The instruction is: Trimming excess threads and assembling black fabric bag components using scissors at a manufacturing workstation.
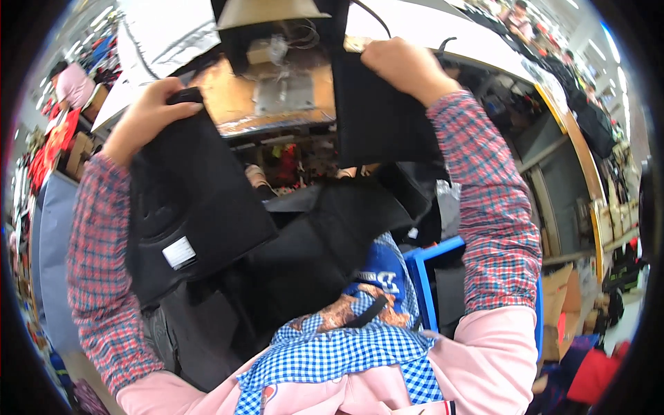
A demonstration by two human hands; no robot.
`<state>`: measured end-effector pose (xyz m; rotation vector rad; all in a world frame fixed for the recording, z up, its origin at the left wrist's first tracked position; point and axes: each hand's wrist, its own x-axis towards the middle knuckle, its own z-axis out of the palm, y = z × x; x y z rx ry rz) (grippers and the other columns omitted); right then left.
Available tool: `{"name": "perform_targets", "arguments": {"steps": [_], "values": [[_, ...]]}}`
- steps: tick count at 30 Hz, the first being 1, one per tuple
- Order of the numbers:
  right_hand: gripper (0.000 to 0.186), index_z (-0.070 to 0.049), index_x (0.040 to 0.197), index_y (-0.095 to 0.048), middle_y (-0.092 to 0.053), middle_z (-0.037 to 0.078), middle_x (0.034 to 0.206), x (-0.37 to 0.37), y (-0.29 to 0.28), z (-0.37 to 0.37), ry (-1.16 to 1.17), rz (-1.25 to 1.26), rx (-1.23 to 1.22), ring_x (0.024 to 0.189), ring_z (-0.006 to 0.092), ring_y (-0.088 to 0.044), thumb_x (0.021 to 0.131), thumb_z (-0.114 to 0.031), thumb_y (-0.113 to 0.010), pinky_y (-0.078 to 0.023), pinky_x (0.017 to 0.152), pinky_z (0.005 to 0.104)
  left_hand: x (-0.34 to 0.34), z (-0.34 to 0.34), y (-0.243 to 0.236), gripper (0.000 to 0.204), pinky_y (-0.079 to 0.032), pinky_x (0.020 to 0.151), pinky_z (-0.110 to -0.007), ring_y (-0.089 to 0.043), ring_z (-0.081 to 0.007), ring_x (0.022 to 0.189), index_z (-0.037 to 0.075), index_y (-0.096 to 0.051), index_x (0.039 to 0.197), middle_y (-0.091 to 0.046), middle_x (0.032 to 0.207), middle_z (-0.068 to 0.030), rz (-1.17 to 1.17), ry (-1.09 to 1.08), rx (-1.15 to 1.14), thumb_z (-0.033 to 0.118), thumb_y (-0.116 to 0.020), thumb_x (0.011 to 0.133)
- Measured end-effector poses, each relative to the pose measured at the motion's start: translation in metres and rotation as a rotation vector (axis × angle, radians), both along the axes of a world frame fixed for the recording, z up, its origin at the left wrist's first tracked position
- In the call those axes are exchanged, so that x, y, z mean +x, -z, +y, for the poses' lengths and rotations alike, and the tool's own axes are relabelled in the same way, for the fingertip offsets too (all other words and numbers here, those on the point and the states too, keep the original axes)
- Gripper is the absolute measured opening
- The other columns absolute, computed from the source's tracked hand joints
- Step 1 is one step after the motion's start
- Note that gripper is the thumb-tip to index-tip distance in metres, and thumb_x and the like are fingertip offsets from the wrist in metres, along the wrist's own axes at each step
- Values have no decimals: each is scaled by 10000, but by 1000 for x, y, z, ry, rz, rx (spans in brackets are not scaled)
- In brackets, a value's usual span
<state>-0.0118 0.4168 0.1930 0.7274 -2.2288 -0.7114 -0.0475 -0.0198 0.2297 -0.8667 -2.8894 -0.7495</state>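
My left hand is closed on the top edge of a black fabric panel, thumb on the near face. A small white label sits near the panel's lower edge. On the other side, my right hand grips the upper edge of another black fabric panel, which hangs down from it. More black fabric lies across my lap, below and between the two panels. Whether all these pieces are joined, I cannot tell. Between my hands, a sewing machine stands over a metal plate.
The worn wooden table edge runs below the machine. White tabletop extends at left. A blue crate holding dark pieces stands beside my lap at right. Open shelving and a cardboard box are farther right. Other people work in the background.
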Motion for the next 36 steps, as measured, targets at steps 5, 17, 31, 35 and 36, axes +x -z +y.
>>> {"name": "perform_targets", "arguments": {"steps": [5,17,31,35,36], "values": [[114,-74,848,-604,-660,88,816,185,-5,154,194,452,-335,767,252,-683,934,-107,-537,-539,671,360,25,0,-6,386,-426,695,-268,-503,-93,805,-3,-581,990,-527,852,-1,98,-5,-106,320,-750,864],[240,-10,1034,-703,-718,150,939,528,170,204,1094,1,-1287,889,260,-701,940,-208,-605,-527,804,346,110,108,28,149,-383,681,-161,-479,-3,778,35,-576,1062,-529,869,62,-440,165,122,123,-620,951],[891,-99,1540,-293,-274,118,1609,473,349,221,1776,-640,-1181,1476,412,-217,869,-583,-622,-248,1137,601,147,148,22,118,-423,680,-172,-514,-7,758,55,-564,992,-540,846,73,-639,179,209,118,-646,935],[839,-31,1484,-389,-365,156,1554,453,325,189,2027,-863,-977,1421,361,-362,856,-495,-696,-342,1092,578,151,147,20,115,-418,668,-175,-512,-14,750,56,-569,950,-538,831,66,-653,124,200,128,-655,925],[757,-27,1424,-468,-452,178,1479,443,311,201,1777,-812,-1093,1355,353,-445,862,-480,-696,-396,1052,535,148,155,24,128,-418,666,-188,-508,-23,749,53,-568,926,-537,817,58,-629,162,185,137,-664,915]]}}
